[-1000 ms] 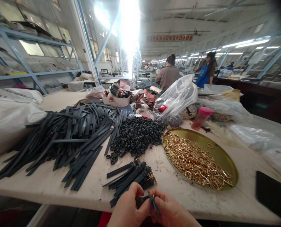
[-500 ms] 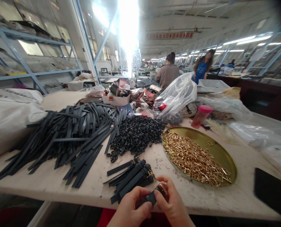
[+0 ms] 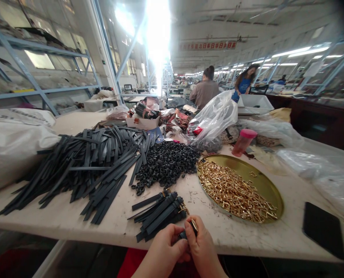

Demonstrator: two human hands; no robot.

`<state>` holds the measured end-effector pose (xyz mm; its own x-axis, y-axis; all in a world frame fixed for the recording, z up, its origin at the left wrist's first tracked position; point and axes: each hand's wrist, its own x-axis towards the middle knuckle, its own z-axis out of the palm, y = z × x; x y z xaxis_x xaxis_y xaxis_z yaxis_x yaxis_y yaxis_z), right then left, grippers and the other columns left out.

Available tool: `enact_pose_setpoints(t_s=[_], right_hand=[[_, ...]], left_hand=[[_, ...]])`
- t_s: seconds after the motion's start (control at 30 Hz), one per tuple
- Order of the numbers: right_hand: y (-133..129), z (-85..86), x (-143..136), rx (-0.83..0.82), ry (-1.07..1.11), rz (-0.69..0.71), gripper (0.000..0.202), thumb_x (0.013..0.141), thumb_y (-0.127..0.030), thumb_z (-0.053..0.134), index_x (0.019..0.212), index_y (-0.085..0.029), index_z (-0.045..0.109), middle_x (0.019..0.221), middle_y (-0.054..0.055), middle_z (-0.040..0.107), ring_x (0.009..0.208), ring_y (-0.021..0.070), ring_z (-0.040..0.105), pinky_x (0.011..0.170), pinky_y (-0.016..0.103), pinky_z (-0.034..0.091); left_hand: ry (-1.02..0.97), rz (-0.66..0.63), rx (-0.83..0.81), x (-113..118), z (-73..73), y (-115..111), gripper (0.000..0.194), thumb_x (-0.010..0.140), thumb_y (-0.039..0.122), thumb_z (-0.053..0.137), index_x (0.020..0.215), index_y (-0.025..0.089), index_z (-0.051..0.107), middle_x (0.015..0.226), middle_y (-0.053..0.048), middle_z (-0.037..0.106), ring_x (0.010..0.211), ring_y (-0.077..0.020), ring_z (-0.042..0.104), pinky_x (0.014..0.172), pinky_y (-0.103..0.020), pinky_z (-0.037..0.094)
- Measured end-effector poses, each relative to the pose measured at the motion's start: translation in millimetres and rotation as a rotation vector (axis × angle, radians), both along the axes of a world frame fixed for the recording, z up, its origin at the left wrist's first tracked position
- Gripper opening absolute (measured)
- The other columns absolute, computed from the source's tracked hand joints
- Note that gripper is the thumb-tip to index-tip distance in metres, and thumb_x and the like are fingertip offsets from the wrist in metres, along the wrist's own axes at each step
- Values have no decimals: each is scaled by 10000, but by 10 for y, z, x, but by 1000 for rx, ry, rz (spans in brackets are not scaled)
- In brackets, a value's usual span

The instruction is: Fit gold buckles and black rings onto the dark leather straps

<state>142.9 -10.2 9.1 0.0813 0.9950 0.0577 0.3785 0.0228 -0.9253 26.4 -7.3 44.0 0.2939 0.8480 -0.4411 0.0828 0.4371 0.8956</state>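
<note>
Close to the table's front edge, my left hand [image 3: 169,247] and my right hand [image 3: 197,240] are together, both closed on one dark strap [image 3: 182,234]. A gold buckle [image 3: 193,224] shows at the strap's end, by my right fingers; most of the strap is hidden. Just beyond my hands lies a stack of buckled straps [image 3: 162,212]. Farther back is a heap of small black loops [image 3: 167,162]. Loose dark strips [image 3: 102,158] spread over the table to the left. On the right, a round gold tray [image 3: 272,189] bears a pile of gold buckles [image 3: 235,189].
A black flat slab [image 3: 324,227] lies at the table's right. Behind the tray stand a pink-lidded jar [image 3: 243,142] and a clear plastic bag [image 3: 218,116]. A white sack [image 3: 16,146] bulges at the left edge. Two people are farther back in the hall.
My hands have drawn closer together, and the strap with its buckle is turned and more covered by my fingers. A person in a blue apron at the back now leans over a white bin.
</note>
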Motion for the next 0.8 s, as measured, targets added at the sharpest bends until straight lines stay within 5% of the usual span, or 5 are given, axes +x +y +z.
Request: enact_pose_setpoints(t_s=[0.23,0.43,0.53,0.7,0.8], right_hand=[[-92,18,111,-83,220,283,273,827,-478,416,851,-208,455,571,-55,474,514,129,473,504,235,385],[-130,-64,25,-27,217,59,305,836,-507,381,831,-213,462,639,-24,512,579,142,501,562,248,409],[-140,-79,7,-48,245,84,341,834,-537,357,830,-215,470,602,-31,494,550,142,499,531,242,403],[-134,-110,58,-74,239,108,385,836,-571,306,833,-224,470,543,-41,454,501,144,474,475,239,374],[-112,-133,50,-47,191,99,369,848,-551,297,827,-224,469,549,-34,474,494,147,496,498,247,390]], left_hand=[[-76,-85,-83,-109,31,-26,307,647,215,551,934,104,554,640,3,619,540,-100,579,534,-210,421],[-90,-83,-35,-77,13,-9,400,681,242,500,1045,86,552,648,-11,617,563,-113,591,549,-218,424],[-65,-99,-17,-91,-28,27,436,702,323,526,1080,106,524,637,7,600,549,-110,578,553,-220,428],[129,-376,-79,-208,62,56,300,775,416,429,726,141,538,566,13,554,433,-68,470,421,-165,334],[181,-398,-79,-213,103,66,212,767,338,406,681,163,488,539,30,521,407,-60,421,404,-159,303]])
